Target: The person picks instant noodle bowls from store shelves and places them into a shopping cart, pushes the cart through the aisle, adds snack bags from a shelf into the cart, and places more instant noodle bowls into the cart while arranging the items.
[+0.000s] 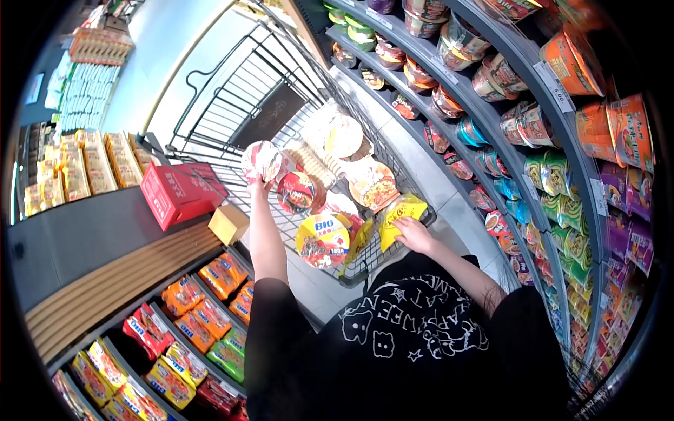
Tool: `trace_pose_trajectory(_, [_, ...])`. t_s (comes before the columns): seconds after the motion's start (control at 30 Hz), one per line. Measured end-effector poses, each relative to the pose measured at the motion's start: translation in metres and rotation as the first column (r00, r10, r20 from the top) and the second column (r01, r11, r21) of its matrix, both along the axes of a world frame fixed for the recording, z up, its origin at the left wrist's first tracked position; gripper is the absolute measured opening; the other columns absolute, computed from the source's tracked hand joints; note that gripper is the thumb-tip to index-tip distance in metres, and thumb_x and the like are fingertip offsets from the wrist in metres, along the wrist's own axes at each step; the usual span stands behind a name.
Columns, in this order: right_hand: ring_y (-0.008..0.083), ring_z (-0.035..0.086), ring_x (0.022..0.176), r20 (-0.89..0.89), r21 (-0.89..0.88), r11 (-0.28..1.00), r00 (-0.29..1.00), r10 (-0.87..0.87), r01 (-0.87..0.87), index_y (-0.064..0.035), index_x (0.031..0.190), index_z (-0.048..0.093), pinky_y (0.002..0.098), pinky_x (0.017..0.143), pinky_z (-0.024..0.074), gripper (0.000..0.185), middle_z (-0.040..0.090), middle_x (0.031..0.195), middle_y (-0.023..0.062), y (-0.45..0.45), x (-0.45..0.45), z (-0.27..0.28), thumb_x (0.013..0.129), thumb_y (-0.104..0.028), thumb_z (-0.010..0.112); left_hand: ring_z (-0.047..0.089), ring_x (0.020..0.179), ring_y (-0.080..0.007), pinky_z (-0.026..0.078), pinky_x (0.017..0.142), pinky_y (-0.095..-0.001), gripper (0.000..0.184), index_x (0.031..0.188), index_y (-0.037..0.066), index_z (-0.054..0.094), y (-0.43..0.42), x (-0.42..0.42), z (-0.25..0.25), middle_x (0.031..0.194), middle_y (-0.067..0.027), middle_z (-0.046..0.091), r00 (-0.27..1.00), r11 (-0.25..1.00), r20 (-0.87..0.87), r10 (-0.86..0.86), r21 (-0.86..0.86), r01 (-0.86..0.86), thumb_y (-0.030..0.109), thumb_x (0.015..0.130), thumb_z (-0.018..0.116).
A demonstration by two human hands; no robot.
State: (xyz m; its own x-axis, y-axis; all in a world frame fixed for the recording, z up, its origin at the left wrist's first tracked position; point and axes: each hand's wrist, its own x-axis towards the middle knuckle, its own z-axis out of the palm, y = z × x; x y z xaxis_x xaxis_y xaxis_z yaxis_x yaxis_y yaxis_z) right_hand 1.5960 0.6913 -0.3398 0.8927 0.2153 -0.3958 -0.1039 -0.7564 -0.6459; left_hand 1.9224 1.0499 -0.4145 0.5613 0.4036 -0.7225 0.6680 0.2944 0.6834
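Note:
A wire shopping cart stands before me with several instant noodle tubs inside. My left hand is closed on a round noodle cup at the cart's left side. Just right of it lies a red-lidded cup. My right hand touches a yellow bag at the near right corner of the cart; its fingertips rest on the bag. A yellow-lidded BIG tub and a second yellow bag lie near the cart's close edge. Farther in sit an orange-lidded tub and a pale-lidded tub.
Curved shelves full of noodle cups and bags run along the right. At the left are a red box, a small yellow box and a lower rack of noodle packs. Stacked goods stand at the upper left.

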Motion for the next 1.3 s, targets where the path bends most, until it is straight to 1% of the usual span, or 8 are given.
trace_pose_trajectory(0.13, [0.0259, 0.046, 0.1, 0.024, -0.006, 0.995, 0.995, -0.095, 0.095, -0.0019, 0.103, 0.051, 0.0338, 0.088, 0.0357, 0.038, 0.054, 0.098, 0.014, 0.004, -0.014, -0.001, 0.071, -0.021, 0.058, 0.057, 0.074, -0.0197, 0.053, 0.046, -0.0289, 0.026, 0.098, 0.007, 0.052, -0.004, 0.005, -0.029, 0.09, -0.007, 0.057, 0.97, 0.979, -0.233, -0.073, 0.167, 0.114, 0.028, 0.084, 0.047])
trace_pose_trajectory(0.57, [0.025, 0.047, 0.096, 0.197, -0.054, 0.992, 0.975, -0.099, 0.111, -0.0006, 0.097, 0.052, 0.0335, 0.086, 0.0366, 0.035, 0.055, 0.092, 0.011, 0.008, -0.028, 0.0, 0.068, -0.017, 0.06, 0.052, 0.052, -0.0132, 0.041, 0.032, -0.0181, 0.04, 0.082, 0.014, 0.061, -0.012, -0.014, -0.039, 0.068, -0.0038, 0.059, 0.965, 0.99, -0.26, -0.017, -0.137, -0.02, 0.05, 0.078, 0.045])
trace_pose_trajectory(0.6, [0.025, 0.047, 0.096, 0.199, -0.057, 0.992, 0.975, -0.103, 0.116, -0.0006, 0.097, 0.052, 0.0335, 0.086, 0.0366, 0.035, 0.055, 0.092, 0.011, 0.008, -0.027, 0.001, 0.068, -0.017, 0.06, 0.056, 0.072, -0.0163, 0.049, 0.048, -0.026, 0.046, 0.103, 0.011, 0.056, 0.003, -0.008, -0.055, 0.09, -0.0032, 0.06, 0.885, 0.998, -0.461, -0.061, -0.009, 0.064, 0.049, 0.078, 0.046])
trace_pose_trajectory(0.73, [0.0274, 0.046, 0.101, -0.094, -0.037, 0.992, 0.988, -0.121, 0.118, -0.0019, 0.108, 0.048, 0.0342, 0.088, 0.0357, 0.039, 0.053, 0.103, 0.0143, 0.006, -0.015, 0.007, 0.074, -0.019, 0.054, 0.056, 0.067, -0.0187, 0.049, 0.042, -0.026, 0.031, 0.104, 0.019, 0.049, 0.044, -0.019, -0.107, 0.092, -0.0083, 0.054, 0.961, 0.972, -0.213, -0.174, -0.191, 0.134, 0.035, 0.078, 0.051])
trace_pose_trajectory(0.87, [0.0321, 0.049, 0.098, -0.076, 0.185, 0.936, 0.953, -0.292, 0.301, -0.0021, 0.109, 0.047, 0.0378, 0.084, 0.039, 0.035, 0.053, 0.104, 0.0175, -0.006, -0.001, 0.021, 0.079, -0.019, 0.052, 0.055, 0.09, -0.0237, 0.048, 0.067, -0.0299, 0.052, 0.119, 0.006, 0.041, 0.013, -0.037, -0.023, 0.105, -0.0093, 0.051, 0.908, 0.868, -0.057, -0.414, 0.276, 0.413, 0.035, 0.078, 0.053])
trace_pose_trajectory(0.97, [0.0284, 0.056, 0.086, 0.048, 0.311, 0.856, 0.892, -0.449, 0.414, -0.0014, 0.106, 0.05, 0.0346, 0.075, 0.0442, 0.03, 0.058, 0.093, 0.0169, -0.025, 0.016, 0.035, 0.079, -0.016, 0.052, 0.057, 0.066, -0.0168, 0.046, 0.048, -0.0237, 0.045, 0.113, 0.005, 0.046, -0.03, -0.077, 0.083, 0.088, -0.0101, 0.056, 0.926, 0.903, 0.0, -0.378, 0.218, 0.369, 0.031, 0.077, 0.056])
trace_pose_trajectory(1.17, [0.0121, 0.057, 0.079, 0.285, 0.522, 0.519, 0.435, -0.854, 0.677, -0.002, 0.106, 0.05, 0.023, 0.067, 0.0456, 0.028, 0.059, 0.09, 0.0049, -0.119, 0.062, 0.138, 0.078, -0.003, 0.052, 0.054, 0.061, -0.0109, 0.04, 0.044, -0.0185, 0.029, 0.108, 0.002, 0.049, -0.133, -0.158, 0.139, 0.084, -0.0096, 0.056, 0.772, 0.858, 0.374, -0.513, 0.21, 0.469, 0.015, 0.082, 0.05])
trace_pose_trajectory(1.3, [0.0238, 0.047, 0.101, 0.75, 0.542, 0.423, -0.191, -0.633, 0.726, -0.003, 0.113, 0.041, 0.0328, 0.082, 0.0401, 0.048, 0.042, 0.113, 0.0147, -0.19, 0.066, 0.266, 0.07, -0.004, 0.061, 0.054, 0.072, -0.0132, 0.046, 0.058, -0.0245, 0.037, 0.109, 0.0, 0.048, -0.191, -0.222, 0.096, 0.089, -0.0111, 0.056, 0.276, 0.361, 0.269, -0.923, 0.355, 0.862, 0.022, 0.08, 0.054])
